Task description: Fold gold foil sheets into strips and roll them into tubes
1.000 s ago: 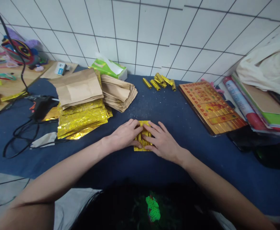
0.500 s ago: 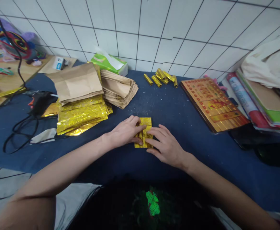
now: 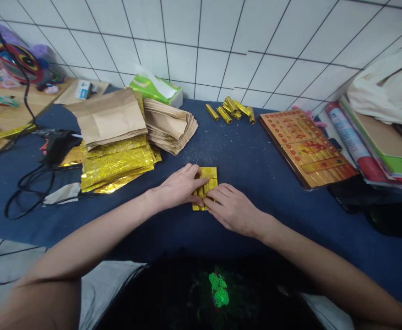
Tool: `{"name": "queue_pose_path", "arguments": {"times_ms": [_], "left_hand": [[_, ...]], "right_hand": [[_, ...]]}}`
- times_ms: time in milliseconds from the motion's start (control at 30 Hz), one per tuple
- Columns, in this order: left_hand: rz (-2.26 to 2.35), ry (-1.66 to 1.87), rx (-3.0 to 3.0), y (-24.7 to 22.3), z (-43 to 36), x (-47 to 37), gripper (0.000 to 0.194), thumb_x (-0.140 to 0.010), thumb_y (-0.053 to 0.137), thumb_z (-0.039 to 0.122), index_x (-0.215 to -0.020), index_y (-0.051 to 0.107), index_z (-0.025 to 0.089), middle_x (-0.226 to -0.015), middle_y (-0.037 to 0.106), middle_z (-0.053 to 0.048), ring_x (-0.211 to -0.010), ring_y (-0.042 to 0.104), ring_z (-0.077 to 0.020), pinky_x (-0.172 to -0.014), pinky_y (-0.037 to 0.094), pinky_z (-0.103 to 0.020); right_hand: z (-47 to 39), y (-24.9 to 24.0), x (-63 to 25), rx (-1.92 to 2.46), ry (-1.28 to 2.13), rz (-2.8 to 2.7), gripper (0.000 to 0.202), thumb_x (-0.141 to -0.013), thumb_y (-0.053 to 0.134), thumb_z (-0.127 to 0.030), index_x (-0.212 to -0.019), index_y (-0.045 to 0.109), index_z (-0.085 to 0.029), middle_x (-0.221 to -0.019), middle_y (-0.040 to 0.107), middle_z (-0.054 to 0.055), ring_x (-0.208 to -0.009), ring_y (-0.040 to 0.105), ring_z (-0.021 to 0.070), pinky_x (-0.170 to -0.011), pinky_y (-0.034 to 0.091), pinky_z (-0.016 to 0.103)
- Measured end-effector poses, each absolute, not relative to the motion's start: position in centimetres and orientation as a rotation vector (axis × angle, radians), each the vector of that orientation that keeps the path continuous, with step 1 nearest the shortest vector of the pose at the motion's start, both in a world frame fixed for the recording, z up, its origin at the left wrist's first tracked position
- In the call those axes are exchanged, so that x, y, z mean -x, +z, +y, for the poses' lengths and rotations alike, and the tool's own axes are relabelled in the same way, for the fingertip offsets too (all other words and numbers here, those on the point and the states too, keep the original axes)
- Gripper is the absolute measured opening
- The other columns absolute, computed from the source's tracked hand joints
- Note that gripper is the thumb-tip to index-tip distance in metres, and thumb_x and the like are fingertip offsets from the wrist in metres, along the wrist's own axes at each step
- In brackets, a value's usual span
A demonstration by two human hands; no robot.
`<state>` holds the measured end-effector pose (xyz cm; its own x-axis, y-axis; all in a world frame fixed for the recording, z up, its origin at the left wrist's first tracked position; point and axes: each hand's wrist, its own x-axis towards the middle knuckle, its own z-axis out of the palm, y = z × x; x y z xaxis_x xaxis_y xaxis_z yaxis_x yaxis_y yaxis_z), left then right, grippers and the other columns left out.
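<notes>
A small folded piece of gold foil paper (image 3: 209,173) lies on the blue cloth in front of me, with creases running along it. My left hand (image 3: 179,187) holds its left side, thumb and fingers bent on the foil. From the right, my right hand (image 3: 234,210) grips the paper's lower middle, its fingers drawn together and bent. The fingertips of both hands nearly meet and hide much of the paper between them.
Brown paper sheets (image 3: 113,119) lie over gold foil sheets (image 3: 118,167) on the left, near a black glue gun (image 3: 56,145) and its cable. Several gold rolls (image 3: 231,107) are by the wall. A printed gold box (image 3: 307,149) sits at right, a green tissue pack (image 3: 149,89) behind.
My right hand has moved left over the gold foil paper, and its spread fingers have drawn together on it. My left hand stays almost where it was.
</notes>
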<state>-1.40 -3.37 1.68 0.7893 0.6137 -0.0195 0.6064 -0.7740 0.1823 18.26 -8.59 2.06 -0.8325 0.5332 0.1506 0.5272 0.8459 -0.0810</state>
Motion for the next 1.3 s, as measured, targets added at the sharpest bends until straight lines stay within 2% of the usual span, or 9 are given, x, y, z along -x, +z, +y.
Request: {"name": "queue_pose_path", "arguments": {"times_ms": [300,400,533,600,767,833,967,1133,1300], "left_hand": [[0.919,0.100,-2.793,1.7,-3.2,1.7,0.060,-0.074,0.056,0.055,-0.121,0.053,0.017,-0.103,0.045,-0.011,-0.094,0.043,-0.0231,-0.084,0.040,-0.035],[0.885,0.103,-2.721,2.1,-3.2,1.8,0.070,-0.072,0.049,0.066,-0.122,0.052,0.016,-0.102,0.046,-0.011,-0.096,0.042,-0.0242,-0.085,0.039,-0.037],[0.870,0.077,-2.636,2.5,-3.2,1.9,0.082,-0.061,0.054,0.072,-0.122,0.050,0.018,-0.107,0.045,-0.010,-0.098,0.041,-0.0250,-0.086,0.038,-0.038],[0.880,0.071,-2.622,2.7,-3.3,1.9,0.075,-0.063,0.055,0.070,-0.117,0.054,0.019,-0.107,0.045,-0.010,-0.098,0.041,-0.0245,-0.086,0.039,-0.037],[0.896,0.103,-2.625,2.7,-3.1,1.7,0.040,-0.088,0.037,0.046,-0.102,0.060,0.018,-0.101,0.046,-0.009,-0.096,0.042,-0.0210,-0.086,0.039,-0.035],[0.889,0.121,-2.613,2.6,-3.0,1.7,0.038,-0.088,0.037,0.045,-0.102,0.061,0.018,-0.100,0.046,-0.008,-0.096,0.042,-0.0205,-0.086,0.039,-0.034],[0.877,0.132,-2.583,2.6,-2.9,1.9,0.051,-0.075,0.054,0.056,-0.112,0.057,0.020,-0.104,0.045,-0.008,-0.098,0.041,-0.0221,-0.086,0.040,-0.035],[0.881,0.144,-2.577,2.6,-2.9,1.8,0.033,-0.085,0.045,0.039,-0.106,0.061,0.019,-0.101,0.046,-0.007,-0.096,0.042,-0.0201,-0.088,0.039,-0.035],[0.881,0.201,-2.570,2.1,-2.9,1.7,0.030,-0.088,0.040,0.030,-0.108,0.060,0.020,-0.099,0.046,-0.007,-0.095,0.043,-0.0197,-0.088,0.038,-0.036]], "right_hand": [[-8.4,0.9,-18.0,0.801,-0.047,-2.762,0.026,-0.087,0.037,-0.015,-0.081,0.062,-0.013,-0.077,0.062,0.007,-0.076,0.053,0.0178,-0.071,0.043,0.031],[-7.8,0.6,-18.0,0.870,0.064,-2.667,0.026,-0.088,0.038,-0.018,-0.077,0.062,-0.014,-0.073,0.062,0.006,-0.069,0.052,0.0159,-0.066,0.043,0.029],[-6.4,0.8,-17.8,1.006,0.368,-2.538,0.024,-0.088,0.040,-0.019,-0.078,0.062,-0.016,-0.077,0.065,0.004,-0.071,0.056,0.0141,-0.070,0.044,0.028],[-5.7,1.0,-17.7,1.116,0.550,-2.472,0.020,-0.086,0.044,-0.017,-0.080,0.063,-0.017,-0.079,0.067,0.002,-0.071,0.058,0.0128,-0.069,0.045,0.026],[-4.9,1.3,-17.4,1.273,0.721,-2.404,0.017,-0.084,0.048,-0.014,-0.081,0.064,-0.017,-0.078,0.068,0.001,-0.069,0.060,0.0121,-0.065,0.044,0.024],[-4.9,1.3,-17.3,1.302,0.683,-2.398,0.017,-0.083,0.048,-0.014,-0.080,0.065,-0.017,-0.079,0.068,0.002,-0.070,0.061,0.0133,-0.067,0.044,0.026],[-4.7,1.3,-17.3,1.381,0.687,-2.381,0.018,-0.083,0.047,-0.014,-0.079,0.064,-0.017,-0.079,0.068,0.002,-0.071,0.061,0.0148,-0.067,0.045,0.028],[-4.4,1.3,-17.2,1.465,0.729,-2.361,0.018,-0.083,0.047,-0.016,-0.079,0.065,-0.017,-0.075,0.067,0.002,-0.066,0.060,0.0154,-0.063,0.043,0.028],[-4.5,1.2,-17.2,1.463,0.721,-2.291,0.015,-0.082,0.049,-0.016,-0.078,0.064,-0.016,-0.076,0.065,0.003,-0.068,0.059,0.0150,-0.064,0.043,0.028]]}}
